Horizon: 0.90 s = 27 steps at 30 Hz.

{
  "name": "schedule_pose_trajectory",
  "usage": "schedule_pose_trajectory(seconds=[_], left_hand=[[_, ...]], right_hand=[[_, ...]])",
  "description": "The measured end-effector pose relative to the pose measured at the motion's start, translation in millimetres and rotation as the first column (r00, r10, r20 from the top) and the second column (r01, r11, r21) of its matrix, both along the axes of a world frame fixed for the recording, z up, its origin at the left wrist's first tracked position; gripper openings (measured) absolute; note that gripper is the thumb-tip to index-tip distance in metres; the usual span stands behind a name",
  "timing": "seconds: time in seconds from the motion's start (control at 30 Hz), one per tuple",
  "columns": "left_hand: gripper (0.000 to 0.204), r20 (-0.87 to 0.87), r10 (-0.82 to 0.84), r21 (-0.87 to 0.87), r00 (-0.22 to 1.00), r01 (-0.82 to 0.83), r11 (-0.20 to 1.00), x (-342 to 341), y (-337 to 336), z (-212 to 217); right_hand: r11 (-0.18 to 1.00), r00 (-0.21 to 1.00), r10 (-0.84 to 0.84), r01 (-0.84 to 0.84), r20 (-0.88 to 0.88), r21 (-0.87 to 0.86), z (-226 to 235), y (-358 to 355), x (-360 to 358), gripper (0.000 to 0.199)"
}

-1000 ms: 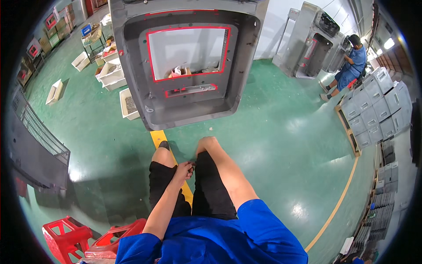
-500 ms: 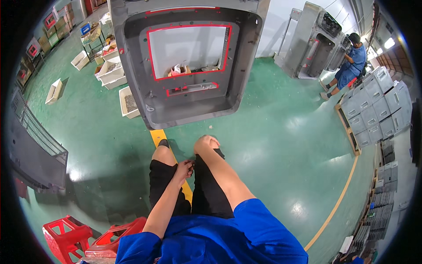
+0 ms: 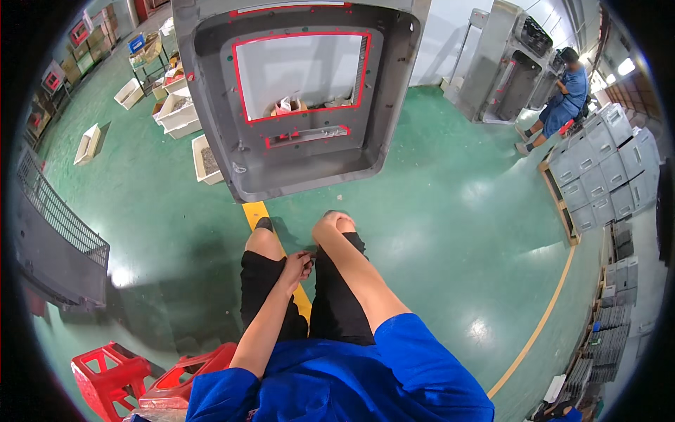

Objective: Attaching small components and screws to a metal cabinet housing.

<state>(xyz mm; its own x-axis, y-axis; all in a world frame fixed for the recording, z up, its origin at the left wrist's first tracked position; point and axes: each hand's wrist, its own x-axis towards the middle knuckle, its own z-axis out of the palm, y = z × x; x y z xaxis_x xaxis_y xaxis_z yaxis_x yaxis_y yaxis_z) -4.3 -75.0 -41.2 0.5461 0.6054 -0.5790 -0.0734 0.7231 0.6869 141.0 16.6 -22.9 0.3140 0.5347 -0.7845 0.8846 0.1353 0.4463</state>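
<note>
Well, off to the left of your hands and a little behind them stand the red plastic stools [image 3: 105, 373], well apart from anything you are touching. Your left hand [image 3: 295, 266] lies low between your knees with its fingers curled in together; whether they pinch something small cannot be told. Your right hand [image 3: 311, 259] is tucked just beside it, touching or nearly so, and mostly hidden, so you cannot tell from here whether it is open or closed.

The nearest big piece is the grey moulded housing [image 3: 211, 105], straight ahead of your hands and beyond your knees, out of reach as you sit. It is tilted toward you, and its lower rim comes down near the yellow floor line [image 3: 254, 211]. It looks stiff and bulky rather than fragile, likely awkward more than heavy, with smooth walls that could slip in bare palms. The outer rim, one hand to each side, looks the surest hold. The red-edged window opening [image 3: 302, 70] also offers a lip, though its edge may be sharp.

Far off to the right of your hands a co-worker [image 3: 569, 98] crouches by another grey cabinet, next to stacked grey crates [image 3: 598, 169]
</note>
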Motion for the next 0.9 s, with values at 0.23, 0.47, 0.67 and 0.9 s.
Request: schedule_pose_trajectory(seconds=[0.23, 0.47, 0.67, 0.9], left_hand=[[0.019, -0.019, 0.034, -0.026, 0.999, -0.035, 0.999, -1, -2, 0], [0.020, 0.029, 0.016, -0.002, 0.999, -0.016, 1.000, 1, -4, 0], [0.020, 0.006, 0.011, 0.014, 1.000, -0.011, 1.000, 0, -5, 1], [0.022, 0.000, 0.006, 0.019, 1.000, -0.006, 1.000, 6, -4, 0]], right_hand=[[0.981, 0.983, 0.179, -0.181, 0.039, 0.069, 4, -19, -14, 0.041], [0.979, 0.982, 0.189, -0.190, 0.025, 0.068, 14, -25, -10, 0.041], [0.968, 0.977, 0.212, -0.209, -0.006, 0.139, 17, -29, -10, 0.039], [0.959, 0.977, 0.209, -0.211, 0.029, 0.190, -18, -26, 3, 0.039]])
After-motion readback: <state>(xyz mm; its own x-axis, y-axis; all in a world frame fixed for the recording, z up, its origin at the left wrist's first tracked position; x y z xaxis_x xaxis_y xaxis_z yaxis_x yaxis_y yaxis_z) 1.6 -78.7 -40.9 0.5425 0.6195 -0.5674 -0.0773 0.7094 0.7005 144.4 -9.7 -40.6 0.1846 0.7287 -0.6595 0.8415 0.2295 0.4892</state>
